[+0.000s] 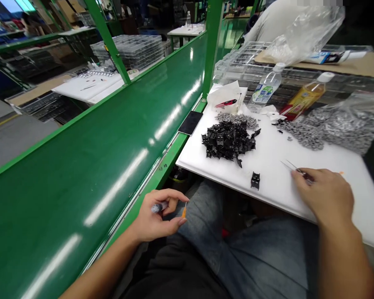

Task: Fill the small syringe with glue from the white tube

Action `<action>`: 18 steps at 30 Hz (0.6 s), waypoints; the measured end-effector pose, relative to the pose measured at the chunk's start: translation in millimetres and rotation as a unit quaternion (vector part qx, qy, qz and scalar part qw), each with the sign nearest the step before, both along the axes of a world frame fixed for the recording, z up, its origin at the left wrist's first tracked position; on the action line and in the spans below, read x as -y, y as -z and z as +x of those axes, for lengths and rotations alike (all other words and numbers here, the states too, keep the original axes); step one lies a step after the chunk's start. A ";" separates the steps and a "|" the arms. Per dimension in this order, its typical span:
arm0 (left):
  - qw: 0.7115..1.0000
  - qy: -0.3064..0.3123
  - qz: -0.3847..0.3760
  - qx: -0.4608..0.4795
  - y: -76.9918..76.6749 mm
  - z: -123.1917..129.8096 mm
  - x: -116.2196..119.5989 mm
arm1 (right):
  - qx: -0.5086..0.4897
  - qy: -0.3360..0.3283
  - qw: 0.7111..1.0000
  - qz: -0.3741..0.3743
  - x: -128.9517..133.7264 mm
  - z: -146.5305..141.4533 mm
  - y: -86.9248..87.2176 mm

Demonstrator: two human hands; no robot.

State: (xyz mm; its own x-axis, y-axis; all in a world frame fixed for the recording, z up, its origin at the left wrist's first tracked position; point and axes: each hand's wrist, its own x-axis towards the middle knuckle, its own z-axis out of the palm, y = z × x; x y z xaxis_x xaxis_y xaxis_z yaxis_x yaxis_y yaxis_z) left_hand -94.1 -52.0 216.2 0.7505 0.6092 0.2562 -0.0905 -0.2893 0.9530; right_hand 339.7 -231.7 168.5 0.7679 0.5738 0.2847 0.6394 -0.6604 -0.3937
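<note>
Above my lap, my left hand [160, 216] is closed around a slim dispensing syringe. Its grey rounded end [158, 207] pokes out by the palm, and the orange needle tip [184, 212] shows between thumb and index finger. My fingers hide most of the barrel. Over the right part of the white board, my right hand [326, 191] grips thin metal tweezers [294, 167], their two points apart and pointing left with nothing between them. One small black plastic part [255, 180] lies alone near the board's front edge, left of the tweezers. Behind it is a heap of similar black parts [229, 140].
Small grey pieces [311, 133] lie in a pile at right, partly under clear plastic. Two bottles, one clear [266, 88] and one amber [308, 96], stand at the back near a red-handled tool [226, 103]. A phone [190, 123] rests on the green conveyor's edge [162, 166].
</note>
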 end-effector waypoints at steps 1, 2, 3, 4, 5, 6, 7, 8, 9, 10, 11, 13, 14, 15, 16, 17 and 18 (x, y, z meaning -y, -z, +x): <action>1.000 -0.004 0.001 -0.002 -0.8 -3.6 0.9 | 0.016 0.002 1.000 -0.012 -3.3 -0.1 0.3; 1.000 -0.008 0.001 -0.005 -1.5 -7.1 1.9 | 0.036 0.003 0.999 -0.014 -5.6 -6.5 -0.9; 1.000 -0.011 0.000 -0.009 -1.9 -10.4 3.1 | 0.061 0.011 0.998 0.005 -7.4 -19.6 -4.0; 1.000 -0.013 -0.002 -0.014 -2.1 -13.3 4.6 | 0.074 0.018 0.996 0.040 -8.8 -39.5 -8.8; 1.000 -0.015 -0.004 -0.018 -2.0 -15.7 6.3 | 0.072 0.018 0.993 0.096 -10.1 -65.4 -15.0; 1.000 -0.015 -0.006 -0.021 -1.6 -17.5 8.2 | 0.027 0.024 0.983 0.180 -11.7 -96.1 -21.8; 1.000 -0.014 -0.007 -0.024 -1.1 -18.8 10.2 | -0.092 -0.019 0.965 0.246 -13.9 -129.9 -28.6; 1.000 -0.012 -0.008 -0.027 -0.6 -19.8 12.2 | -0.255 -0.115 0.930 0.239 -16.9 -164.6 -34.5; 0.999 -0.010 -0.007 -0.030 -0.2 -20.5 14.1 | -0.402 -0.215 0.870 0.187 -20.8 -197.9 -38.6; 0.999 -0.012 -0.002 -0.032 0.0 -21.4 15.7 | -0.512 -0.274 0.798 0.159 -25.4 -227.7 -40.7; 0.999 -0.014 0.007 -0.035 -0.1 -22.4 17.0 | -0.597 -0.299 0.729 0.153 -30.3 -252.6 -40.8; 0.998 -0.019 0.029 -0.042 -1.4 -25.5 18.5 | -0.704 -0.282 0.633 0.156 -39.0 -285.8 -36.5; 0.998 -0.019 0.039 -0.044 -2.5 -27.6 18.9 | -0.734 -0.266 0.604 0.164 -42.2 -294.9 -33.5; 0.998 -0.019 0.044 -0.045 -3.7 -30.0 19.1 | -0.752 -0.250 0.585 0.171 -44.7 -300.4 -30.6; 0.998 -0.018 0.045 -0.044 -4.8 -32.7 19.3 | -0.764 -0.239 0.573 0.175 -46.5 -303.4 -28.4; 0.998 -0.018 0.044 -0.043 -5.6 -35.5 19.5 | -0.771 -0.234 0.565 0.177 -48.1 -305.1 -27.1; 0.998 -0.021 0.042 -0.041 -5.9 -38.4 19.8 | -0.776 -0.233 0.559 0.176 -49.6 -306.3 -26.6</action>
State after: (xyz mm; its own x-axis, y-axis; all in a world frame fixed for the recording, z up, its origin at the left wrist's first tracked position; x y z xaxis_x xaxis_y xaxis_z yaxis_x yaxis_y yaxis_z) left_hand -132.5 -71.8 222.1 0.7457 0.6188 0.2468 0.0006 -0.3710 0.9286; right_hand 33.4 -182.1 195.1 0.0365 0.9326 -0.3592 -0.5823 -0.2723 -0.7660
